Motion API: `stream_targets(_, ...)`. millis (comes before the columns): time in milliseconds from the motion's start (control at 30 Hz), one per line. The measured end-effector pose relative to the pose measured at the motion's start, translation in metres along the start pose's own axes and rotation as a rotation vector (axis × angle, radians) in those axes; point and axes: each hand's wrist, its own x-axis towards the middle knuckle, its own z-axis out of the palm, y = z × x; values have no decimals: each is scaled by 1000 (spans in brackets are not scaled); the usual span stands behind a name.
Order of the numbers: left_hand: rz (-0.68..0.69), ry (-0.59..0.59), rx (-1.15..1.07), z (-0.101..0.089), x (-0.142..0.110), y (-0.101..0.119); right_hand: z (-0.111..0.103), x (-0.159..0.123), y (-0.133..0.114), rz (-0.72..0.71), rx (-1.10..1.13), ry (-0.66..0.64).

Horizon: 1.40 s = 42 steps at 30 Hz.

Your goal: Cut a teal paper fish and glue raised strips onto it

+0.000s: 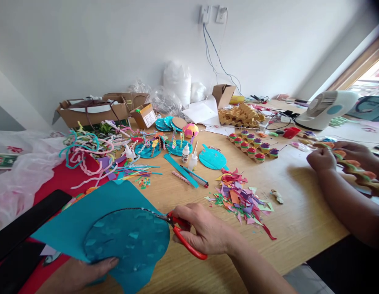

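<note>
In my right hand [200, 228] is a pair of scissors with red handles [191, 247], their blades at the edge of a round outline on a teal paper sheet [116, 196]. Within that outline the paper is darker and blotched, as if damp or glued. The sheet's right side follows the curve, and a flap of teal paper hangs below. My left hand [82, 271] grips the sheet at its lower left, thumb on top and the other fingers hidden beneath. Red paper [59, 179] lies under the left part of the sheet.
Paper scraps [238, 196] are heaped right of centre. Glue bottles [185, 153], teal discs [212, 158] and pipe cleaners [85, 151] lie beyond. A painted egg carton [252, 149] stands farther right. At the right edge, a co-worker's hands [322, 161] hold a painted carton strip. A fan [325, 108] stands behind.
</note>
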Motion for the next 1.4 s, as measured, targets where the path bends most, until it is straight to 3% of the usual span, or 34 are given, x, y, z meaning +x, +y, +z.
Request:
stream_targets(133,-17,97,-76,1,-1,8,0,-1,0,-8,-40,-5)
stream_targets(267,-48,4,8,-4,0,11,0,-2,0,-24,-16,-21)
stream_targets(400,-30,12,48,-8,3,7,1,0,-1,-14,-51,-8)
stream_targets(567,-74,-149,39,-8,6,13,2,1,-3,-16,-68,7)
stream_targets(767,-53,-45,-20,-3,1,2,5,0,-3,-11,-88,41)
stream_targets(1033,-24,-219,-36,-6,7,-15,9,-2,0,-56,-167,86)
stream_targets(1233,-50,-188,27,-9,7,-5,7,-2,-4,-53,-212,82)
stream_targets(1400,-9,-159,-61,-6,7,-11,-1,-1,-7,-34,-173,-21)
